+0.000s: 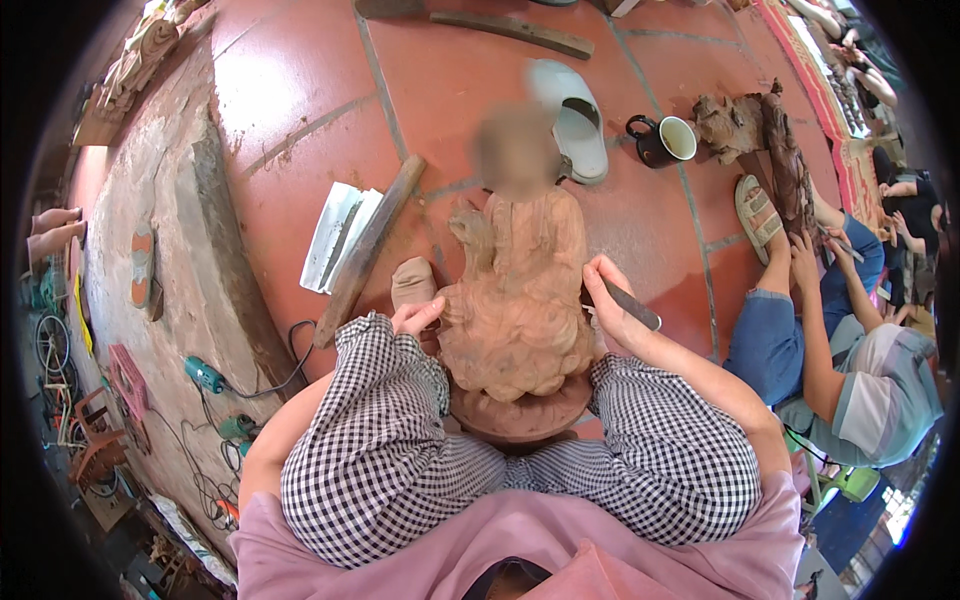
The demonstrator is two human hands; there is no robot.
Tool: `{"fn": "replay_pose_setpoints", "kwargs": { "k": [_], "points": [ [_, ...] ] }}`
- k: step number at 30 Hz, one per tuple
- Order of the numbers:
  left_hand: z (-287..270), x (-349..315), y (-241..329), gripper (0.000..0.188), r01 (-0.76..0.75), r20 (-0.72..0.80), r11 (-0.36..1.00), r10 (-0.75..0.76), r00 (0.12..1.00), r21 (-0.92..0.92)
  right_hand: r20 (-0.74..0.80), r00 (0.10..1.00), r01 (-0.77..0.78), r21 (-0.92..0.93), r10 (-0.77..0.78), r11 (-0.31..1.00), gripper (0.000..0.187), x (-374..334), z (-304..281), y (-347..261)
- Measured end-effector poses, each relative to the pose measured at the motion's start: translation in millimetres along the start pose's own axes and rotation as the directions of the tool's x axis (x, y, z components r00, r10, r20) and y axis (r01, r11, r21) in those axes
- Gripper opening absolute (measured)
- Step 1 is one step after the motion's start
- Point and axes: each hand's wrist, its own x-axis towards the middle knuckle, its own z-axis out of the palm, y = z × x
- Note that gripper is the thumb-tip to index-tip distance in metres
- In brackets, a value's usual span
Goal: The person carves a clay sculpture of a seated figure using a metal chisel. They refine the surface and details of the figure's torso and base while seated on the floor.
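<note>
A carved wooden statue (520, 310) stands upright between my knees, its upper part blurred. It rests on a round wooden stand (525, 420). My left hand (418, 317) has its bent fingers closed against the statue's left side, low down. On the opposite side, my right hand (612, 303) grips a flat dark tool with a rounded end, which looks like a file (636, 306). That end points down and to the right, away from the wood; the fingers hide the rest of it.
Left of the statue, a wooden stick (368, 255) lies beside white folded paper (337, 240). Beyond are a grey slipper (582, 135) and a dark mug (665, 141). A co-worker (850, 370) sits at right with another carving (785, 150). A teal power tool (204, 374) lies on the stone slab (165, 220).
</note>
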Motion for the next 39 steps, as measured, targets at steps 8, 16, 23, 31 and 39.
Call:
{"fn": "replay_pose_setpoints", "kwargs": {
  "k": [8, 16, 23, 31, 39],
  "points": [
    [9.1, 17.4, 3.9, 0.041, -0.130, -0.304, 0.962, 0.202, 0.931, 0.239, -0.020, 0.998, -0.046, 0.210, 0.051, 0.977, 0.021, 4.3, -4.3, -15.5],
    [-13.4, 65.1, -9.3, 0.032, -0.300, -0.073, 0.760, 0.414, 0.907, 0.576, -0.160, 0.987, 0.010, 0.100, 0.006, 0.995, 0.023, -4.3, -28.7, -22.1],
    [-12.2, 63.8, -5.9, 0.031, -0.272, -0.071, 0.813, 0.356, 0.932, 0.515, -0.178, 0.978, 0.113, -0.008, -0.113, 0.994, 0.021, -12.9, -30.0, -50.0],
    [-8.0, 57.2, -1.1, 0.031, -0.234, -0.103, 0.846, 0.318, 0.942, 0.479, 0.033, 0.962, 0.271, -0.280, -0.273, 0.921, 0.025, -10.9, -24.9, -92.9],
    [-9.5, 57.1, -0.5, 0.030, -0.250, -0.086, 0.825, 0.337, 0.937, 0.506, 0.243, 0.955, 0.215, -0.183, -0.167, 0.959, 0.014, 22.3, -23.1, -119.1]
  ]
}}
